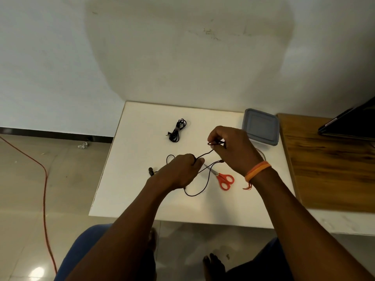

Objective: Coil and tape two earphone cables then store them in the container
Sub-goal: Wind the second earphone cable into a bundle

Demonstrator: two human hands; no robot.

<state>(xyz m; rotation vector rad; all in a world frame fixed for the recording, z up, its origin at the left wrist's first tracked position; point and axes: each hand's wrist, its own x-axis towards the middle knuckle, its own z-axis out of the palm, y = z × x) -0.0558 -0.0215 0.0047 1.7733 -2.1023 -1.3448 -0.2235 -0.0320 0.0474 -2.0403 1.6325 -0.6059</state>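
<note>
Our left hand, fingers curled, pinches the loose black earphone cable above the white table. Beyond this grip lies a coiled earphone cable. Red-handled scissors lie between our wrists. Our right hand pinches a small loop of the same cable; the lidded grey container stands just beyond it.

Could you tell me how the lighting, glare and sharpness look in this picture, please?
Head view: soft, even light; a broad dim shadow on the wall; a bright glare spot on the floor tiles; wide-angle bending of the table edges; both hands, left hand and right hand, slightly soft; the thin cable still readable.
</note>
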